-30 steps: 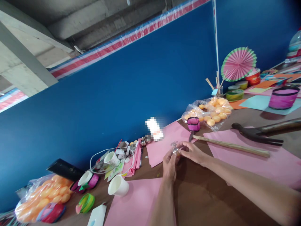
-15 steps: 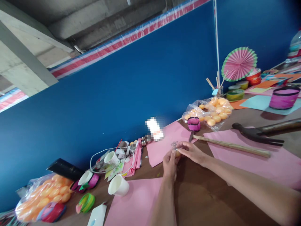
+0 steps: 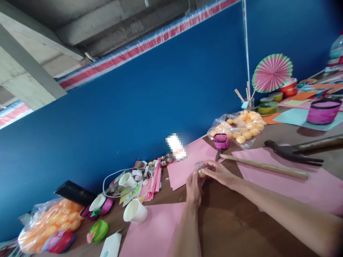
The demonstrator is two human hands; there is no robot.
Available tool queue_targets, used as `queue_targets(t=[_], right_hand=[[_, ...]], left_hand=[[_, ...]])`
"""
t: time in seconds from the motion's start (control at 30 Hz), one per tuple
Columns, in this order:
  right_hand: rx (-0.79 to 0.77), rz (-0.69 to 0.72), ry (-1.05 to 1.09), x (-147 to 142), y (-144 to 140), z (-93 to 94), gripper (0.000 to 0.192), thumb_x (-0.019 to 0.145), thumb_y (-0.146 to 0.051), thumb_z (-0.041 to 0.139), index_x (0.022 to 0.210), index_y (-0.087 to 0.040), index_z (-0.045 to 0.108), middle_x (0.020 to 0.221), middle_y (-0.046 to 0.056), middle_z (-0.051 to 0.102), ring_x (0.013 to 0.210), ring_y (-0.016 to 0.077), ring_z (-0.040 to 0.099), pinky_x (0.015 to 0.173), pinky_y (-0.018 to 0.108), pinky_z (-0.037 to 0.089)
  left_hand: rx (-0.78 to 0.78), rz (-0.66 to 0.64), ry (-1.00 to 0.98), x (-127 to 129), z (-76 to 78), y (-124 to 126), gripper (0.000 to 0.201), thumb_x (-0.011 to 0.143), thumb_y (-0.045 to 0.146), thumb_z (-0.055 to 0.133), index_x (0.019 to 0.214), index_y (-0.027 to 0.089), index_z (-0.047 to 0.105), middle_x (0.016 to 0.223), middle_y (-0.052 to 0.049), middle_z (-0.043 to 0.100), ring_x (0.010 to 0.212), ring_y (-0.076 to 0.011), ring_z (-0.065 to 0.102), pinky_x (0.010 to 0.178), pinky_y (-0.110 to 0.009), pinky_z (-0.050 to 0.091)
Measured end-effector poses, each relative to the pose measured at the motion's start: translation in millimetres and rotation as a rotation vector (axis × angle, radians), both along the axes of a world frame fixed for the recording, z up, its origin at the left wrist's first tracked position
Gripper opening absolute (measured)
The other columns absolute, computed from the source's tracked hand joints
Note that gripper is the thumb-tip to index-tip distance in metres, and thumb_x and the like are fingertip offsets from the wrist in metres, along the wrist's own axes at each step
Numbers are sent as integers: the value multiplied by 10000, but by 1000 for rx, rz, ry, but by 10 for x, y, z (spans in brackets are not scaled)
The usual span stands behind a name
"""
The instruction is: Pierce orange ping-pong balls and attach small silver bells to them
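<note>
My left hand (image 3: 194, 190) and my right hand (image 3: 221, 175) meet over the brown table, fingers closed around a small orange ball with a shiny silvery piece (image 3: 201, 173) on it. Part of the ball is covered by my fingers. Just beyond my fingertips shows a small silvery, spiky bit (image 3: 198, 164); whether it joins the ball I cannot tell. Pink paper sheets (image 3: 184, 171) lie right behind my hands. To the right of my right hand rests a small hammer with a wooden handle (image 3: 262, 166).
A claw hammer (image 3: 289, 153) lies far right. Clear bags of orange balls stand at the back (image 3: 248, 130) and at left (image 3: 57, 221). A white paper cup (image 3: 135, 211) stands on pink paper (image 3: 158, 228). A blue partition (image 3: 150, 103) rises behind the table.
My left fingers have shifted slightly lower on the held ball, so more of its silvery top shows. My right hand and the table items stay in place.
</note>
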State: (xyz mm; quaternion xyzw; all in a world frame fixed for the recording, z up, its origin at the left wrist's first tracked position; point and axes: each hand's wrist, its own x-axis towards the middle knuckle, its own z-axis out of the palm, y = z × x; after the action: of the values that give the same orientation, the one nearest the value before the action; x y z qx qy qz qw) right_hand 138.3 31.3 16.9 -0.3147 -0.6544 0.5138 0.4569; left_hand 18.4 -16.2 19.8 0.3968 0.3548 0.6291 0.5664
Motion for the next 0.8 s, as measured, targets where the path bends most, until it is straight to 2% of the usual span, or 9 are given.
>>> queue_targets(t=[0.17, 0.43, 0.63, 0.8], right_hand=[[82, -20, -53, 8, -13, 11, 205, 736, -313, 548, 879, -169, 575, 866, 45, 617, 776, 168, 565, 720, 310, 462], [-18, 27, 4, 12, -36, 63, 205, 758, -302, 513, 902, -172, 578, 926, 45, 618, 861, 179, 565, 763, 314, 457], [-31, -6, 4, 5, -27, 54, 209, 730, -317, 557, 876, -168, 572, 910, 42, 615, 834, 172, 565, 744, 303, 459], [-122, 79, 113, 7, -24, 72, 227, 750, -352, 526, 875, -166, 565, 859, 31, 613, 811, 166, 575, 737, 308, 466]], left_hand=[[4, -40, 14, 8, 32, -5, 391, 739, 358, 545, 1053, 133, 604, 1056, -128, 618, 1044, -266, 522, 940, -428, 343], [9, -8, 9, 4, 20, 2, 365, 743, 306, 555, 1068, 144, 595, 1126, -124, 584, 1074, -257, 504, 950, -415, 339], [-1, -19, 32, 4, 24, 2, 362, 749, 304, 549, 1071, 144, 592, 1074, -108, 617, 1040, -238, 529, 940, -397, 354], [-36, 45, 48, -6, 3, -3, 355, 734, 360, 554, 998, 135, 632, 1011, -108, 637, 962, -219, 562, 878, -368, 400]])
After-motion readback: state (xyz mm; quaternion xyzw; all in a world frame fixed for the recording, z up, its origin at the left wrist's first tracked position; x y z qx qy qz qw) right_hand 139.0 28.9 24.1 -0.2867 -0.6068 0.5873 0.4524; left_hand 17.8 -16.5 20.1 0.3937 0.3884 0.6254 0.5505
